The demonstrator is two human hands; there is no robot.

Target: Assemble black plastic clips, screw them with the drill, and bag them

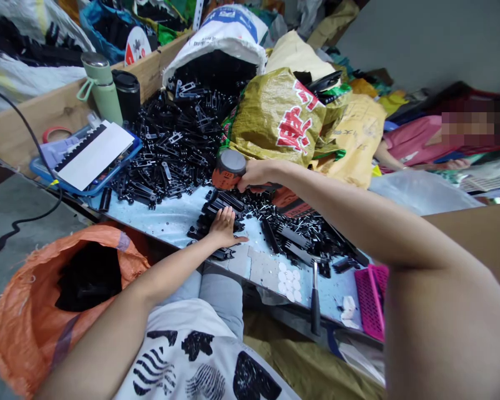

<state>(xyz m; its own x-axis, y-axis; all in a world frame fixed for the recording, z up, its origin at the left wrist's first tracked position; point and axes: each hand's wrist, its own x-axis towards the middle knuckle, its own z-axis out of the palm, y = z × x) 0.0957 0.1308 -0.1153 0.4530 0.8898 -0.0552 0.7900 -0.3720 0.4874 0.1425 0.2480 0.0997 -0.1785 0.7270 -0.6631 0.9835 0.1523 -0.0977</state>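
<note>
My right hand (256, 173) is wrapped round the grip of an orange and grey cordless drill (228, 170). The drill is held over the bench, its front end hidden from me. Below it, my left hand (224, 226) lies on a row of black ribbed plastic parts (220, 203), fingers stretched out and thumb spread away to the right. Loose screws and small pieces (270, 208) lie to the right of that row. A large heap of black plastic clips (179, 139) spreads behind and to the left.
A white sack (229, 36) and a yellow-green sack (275, 119) stand behind. At left are a blue tray (89, 191) and a green bottle (104, 83). A black-handled tool (315, 305), pink basket (369, 303) and orange sack (20, 311) are nearer. Another person (416, 139) sits at far right.
</note>
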